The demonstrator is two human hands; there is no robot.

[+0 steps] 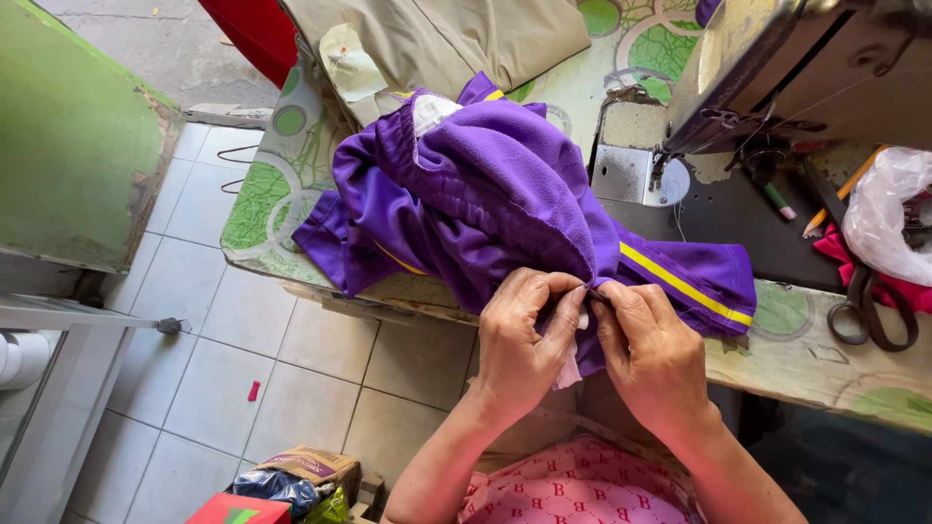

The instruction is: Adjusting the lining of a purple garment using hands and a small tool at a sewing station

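At the far left a green panel (73,146) is seen above the tiled floor (243,349), where a small red scrap (253,390) lies. On the patterned surface (267,194) a purple garment (466,194) with a yellow stripe is heaped, its near edge drawn over the surface's rim toward the body. That edge is pinched by the left hand (524,340), closed with thumb and fingers on the fabric, and just beside it by the right hand (650,344), closed likewise on the same fold; the fingertips are almost touching. A bit of pale cloth is glimpsed between them. The work is judged to be at a hand stage: the garment is not under the sewing machine (777,68), which stands to the right and apart, and the scissors (869,311) lie untouched beside a plastic bag (888,209). What is done at the seam cannot be told.
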